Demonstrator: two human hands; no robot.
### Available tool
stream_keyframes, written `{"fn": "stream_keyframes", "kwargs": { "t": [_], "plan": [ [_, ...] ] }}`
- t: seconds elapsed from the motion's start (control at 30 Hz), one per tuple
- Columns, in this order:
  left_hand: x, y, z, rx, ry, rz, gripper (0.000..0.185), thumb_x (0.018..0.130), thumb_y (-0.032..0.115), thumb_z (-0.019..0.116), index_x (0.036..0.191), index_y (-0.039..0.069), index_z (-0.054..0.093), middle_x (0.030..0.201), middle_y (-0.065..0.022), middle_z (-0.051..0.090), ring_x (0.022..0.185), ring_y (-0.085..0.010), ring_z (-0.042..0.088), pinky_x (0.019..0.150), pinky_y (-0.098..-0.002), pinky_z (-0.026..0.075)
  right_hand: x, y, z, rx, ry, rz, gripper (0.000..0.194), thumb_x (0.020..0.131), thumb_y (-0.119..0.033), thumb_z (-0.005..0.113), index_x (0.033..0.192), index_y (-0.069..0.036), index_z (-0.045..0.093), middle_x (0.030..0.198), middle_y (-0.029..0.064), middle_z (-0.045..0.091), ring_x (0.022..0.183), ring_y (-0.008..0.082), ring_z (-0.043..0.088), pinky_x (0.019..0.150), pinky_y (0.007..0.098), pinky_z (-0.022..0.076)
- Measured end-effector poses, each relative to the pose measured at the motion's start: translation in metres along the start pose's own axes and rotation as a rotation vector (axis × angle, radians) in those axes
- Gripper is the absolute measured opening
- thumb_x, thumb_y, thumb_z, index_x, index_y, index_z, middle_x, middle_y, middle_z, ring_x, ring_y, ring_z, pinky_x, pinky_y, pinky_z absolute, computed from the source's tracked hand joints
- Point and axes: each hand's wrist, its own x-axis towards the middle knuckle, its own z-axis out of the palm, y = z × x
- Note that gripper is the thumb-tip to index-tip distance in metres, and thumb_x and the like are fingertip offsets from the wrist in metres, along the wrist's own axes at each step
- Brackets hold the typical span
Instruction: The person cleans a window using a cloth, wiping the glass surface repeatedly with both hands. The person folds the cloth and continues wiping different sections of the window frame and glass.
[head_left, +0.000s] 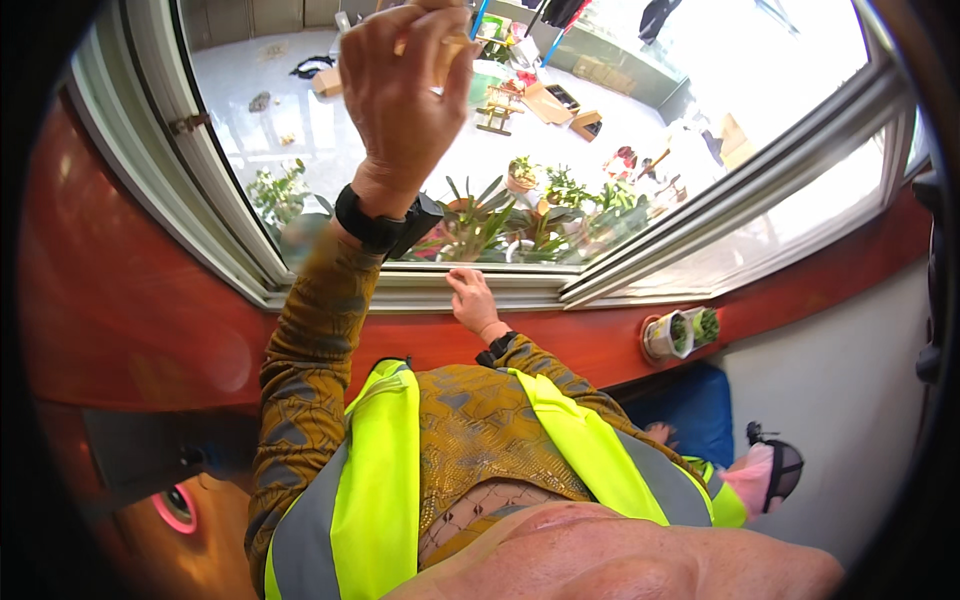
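Note:
My left hand (405, 97) is raised in front of the window glass (300, 112), its back towards me and its fingers bent. A blurred tan patch shows between thumb and fingers; whether it is a held thing I cannot tell. A black wristband (371, 221) with a dark block circles that wrist. Lower down, my right hand (474, 304) rests at the window's white lower rail (405, 291), fingertips hooked over its edge. It too wears a black band (499, 346). Below the rail runs a glossy red-brown sill (420, 334).
Two small potted plants (670, 334) stand on the sill at right. Leafy plants (480, 225) grow beyond the window, with cardboard boxes (546, 103) and a small wooden stand (496, 111) farther out. A person in a cap (784, 472) is low at right beside blue padding (686, 409).

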Motion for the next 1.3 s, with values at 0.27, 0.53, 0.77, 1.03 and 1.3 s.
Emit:
{"fn": "stream_keyframes", "kwargs": {
  "t": [0.27, 0.53, 0.77, 1.03, 1.3],
  "plan": [
    [-0.032, -0.021, -0.02, -0.057, -0.08, -0.097, 0.031, 0.081, 0.002, 0.077, 0.108, 0.016, 0.077, 0.11, 0.0004, 0.067, 0.102, -0.0206, 0.058, 0.09, -0.0357, 0.042, 0.005, -0.006, -0.008, -0.035, -0.051, -0.034, 0.043, 0.081, 0.0, 0.062, 0.123, -0.005, 0.07, 0.124, 0.0118, 0.061, 0.118, 0.0346, 0.056, 0.103, 0.0423, 0.048],
    [-0.039, -0.047, -0.015, -0.077, -0.008, 0.123, 0.036, 0.08, -0.002, 0.075, 0.112, 0.015, 0.078, 0.117, 0.0011, 0.068, 0.107, -0.019, 0.059, 0.095, -0.034, 0.041, 0.005, -0.012, -0.006, -0.034, -0.05, 0.008, 0.042, 0.081, 0.002, 0.062, 0.122, -0.004, 0.071, 0.124, 0.012, 0.061, 0.118, 0.0339, 0.057, 0.102, 0.0419, 0.0479],
    [0.012, -0.021, 0.026, -0.432, 0.283, -0.02, 0.025, 0.092, -0.006, 0.066, 0.117, 0.0, 0.07, 0.11, -0.0087, 0.066, 0.097, -0.021, 0.064, 0.082, -0.0316, 0.051, 0.006, -0.014, -0.006, 0.003, -0.013, -0.002, 0.042, 0.081, 0.003, 0.063, 0.121, -0.004, 0.071, 0.123, 0.0116, 0.061, 0.118, 0.0336, 0.057, 0.101, 0.0417, 0.0483],
    [-0.025, 0.037, 0.048, -0.532, -0.317, -0.051, 0.045, 0.08, 0.006, 0.075, 0.125, 0.007, 0.07, 0.117, -0.0027, 0.065, 0.107, -0.0211, 0.06, 0.092, -0.0368, 0.049, 0.004, -0.014, -0.008, -0.012, -0.032, 0.01, 0.041, 0.08, 0.001, 0.063, 0.121, -0.004, 0.07, 0.123, 0.0115, 0.061, 0.118, 0.0337, 0.056, 0.102, 0.0418, 0.0481],
    [-0.094, 0.005, -0.014, -0.281, -0.648, 0.152, 0.038, 0.085, 0.004, 0.071, 0.123, 0.008, 0.071, 0.123, -0.0011, 0.064, 0.114, -0.0212, 0.059, 0.096, -0.0366, 0.047, 0.002, -0.007, -0.007, 0.065, 0.045, -0.037, 0.04, 0.081, 0.001, 0.063, 0.12, -0.005, 0.071, 0.122, 0.0111, 0.062, 0.118, 0.0335, 0.057, 0.101, 0.042, 0.0496]
  ]
}}
